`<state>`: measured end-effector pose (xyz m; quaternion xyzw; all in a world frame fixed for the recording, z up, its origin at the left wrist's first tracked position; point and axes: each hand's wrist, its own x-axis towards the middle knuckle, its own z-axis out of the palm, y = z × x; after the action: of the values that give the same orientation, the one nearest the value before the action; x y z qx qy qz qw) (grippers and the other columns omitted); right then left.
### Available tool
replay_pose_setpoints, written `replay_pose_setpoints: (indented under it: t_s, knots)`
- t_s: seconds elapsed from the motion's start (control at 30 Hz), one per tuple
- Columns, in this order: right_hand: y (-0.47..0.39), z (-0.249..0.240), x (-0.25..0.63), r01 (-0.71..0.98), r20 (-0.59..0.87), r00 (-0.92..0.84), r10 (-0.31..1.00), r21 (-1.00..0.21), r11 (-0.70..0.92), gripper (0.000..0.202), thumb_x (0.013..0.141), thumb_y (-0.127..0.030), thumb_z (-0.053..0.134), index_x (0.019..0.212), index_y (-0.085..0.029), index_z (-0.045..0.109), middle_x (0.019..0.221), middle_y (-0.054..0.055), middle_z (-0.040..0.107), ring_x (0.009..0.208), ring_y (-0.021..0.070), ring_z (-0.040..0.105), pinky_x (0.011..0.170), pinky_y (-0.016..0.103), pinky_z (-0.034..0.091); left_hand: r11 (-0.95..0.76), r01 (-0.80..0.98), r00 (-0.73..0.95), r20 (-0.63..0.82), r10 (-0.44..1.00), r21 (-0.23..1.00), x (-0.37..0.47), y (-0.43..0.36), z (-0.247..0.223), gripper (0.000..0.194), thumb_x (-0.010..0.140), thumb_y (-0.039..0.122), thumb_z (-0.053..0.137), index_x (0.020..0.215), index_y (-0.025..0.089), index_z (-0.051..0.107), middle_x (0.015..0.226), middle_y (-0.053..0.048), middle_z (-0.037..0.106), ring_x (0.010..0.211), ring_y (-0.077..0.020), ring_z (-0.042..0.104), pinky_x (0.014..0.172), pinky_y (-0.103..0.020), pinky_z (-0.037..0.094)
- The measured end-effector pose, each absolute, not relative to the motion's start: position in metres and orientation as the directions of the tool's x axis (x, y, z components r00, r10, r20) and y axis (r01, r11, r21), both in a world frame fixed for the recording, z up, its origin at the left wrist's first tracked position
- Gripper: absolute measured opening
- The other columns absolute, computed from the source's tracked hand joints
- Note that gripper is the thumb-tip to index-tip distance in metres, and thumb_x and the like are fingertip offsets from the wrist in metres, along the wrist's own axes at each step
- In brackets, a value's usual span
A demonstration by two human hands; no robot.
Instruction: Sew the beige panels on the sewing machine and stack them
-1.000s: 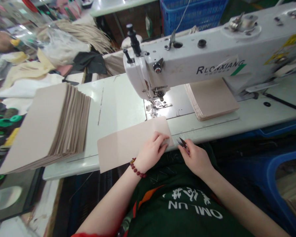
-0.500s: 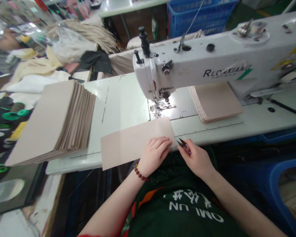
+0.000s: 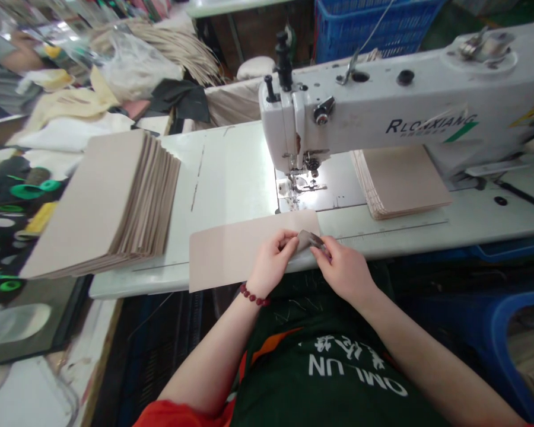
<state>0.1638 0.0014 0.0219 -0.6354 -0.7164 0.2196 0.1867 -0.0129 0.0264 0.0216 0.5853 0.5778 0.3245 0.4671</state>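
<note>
A beige panel (image 3: 231, 246) lies along the front edge of the pale table, just in front of the sewing machine's presser foot. My left hand (image 3: 276, 258), with a dark red bead bracelet at the wrist, pinches the panel's right front corner, which is bent up. My right hand (image 3: 343, 265) is closed on small dark thread snips (image 3: 315, 239). The blades of the snips touch or lie right by the lifted corner; their exact position is blurred.
A sewing machine (image 3: 382, 112) spans the back right. Tall beige panels are stacked (image 3: 89, 201) on the left, and a smaller stack (image 3: 396, 181) lies under the machine arm. Blue crates stand behind. At the far upper left, another person's arm (image 3: 24, 56) shows.
My left hand has gone from lying flat on the panel to pinching its lifted corner. My right hand has brought the snips left to that corner. The view has shifted slightly.
</note>
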Motion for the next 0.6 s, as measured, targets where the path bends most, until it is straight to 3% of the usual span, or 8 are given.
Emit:
replay_pose_setpoints:
  t_s: [0.4,0.6]
  knots:
    - [0.0019,0.0221,0.1618,0.852,-0.006,-0.139,0.990,-0.510,0.117,0.026,0.097,-0.039,0.047,0.105,-0.022,0.063,0.075,0.002,0.070,0.066,0.0203,0.064,0.058,0.029,0.033,0.109,0.356,0.148,-0.172,0.974,0.928,-0.0148,0.0254,0.0200,0.026,0.094,0.036,0.055,0.104,0.017,0.068,0.087,-0.003,0.071,0.080,-0.0173,0.064,0.070,-0.025,0.047]
    - [0.0017,0.0222,0.1607,0.853,-0.004,-0.127,0.992,-0.511,0.107,0.025,0.097,-0.039,0.047,0.104,-0.021,0.063,0.075,0.003,0.070,0.065,0.0202,0.064,0.057,0.029,0.033,0.089,0.366,0.148,-0.152,0.977,0.926,-0.0155,0.0233,0.0176,0.023,0.094,0.037,0.055,0.104,0.018,0.065,0.070,0.001,0.062,0.065,-0.0130,0.056,0.061,-0.022,0.041]
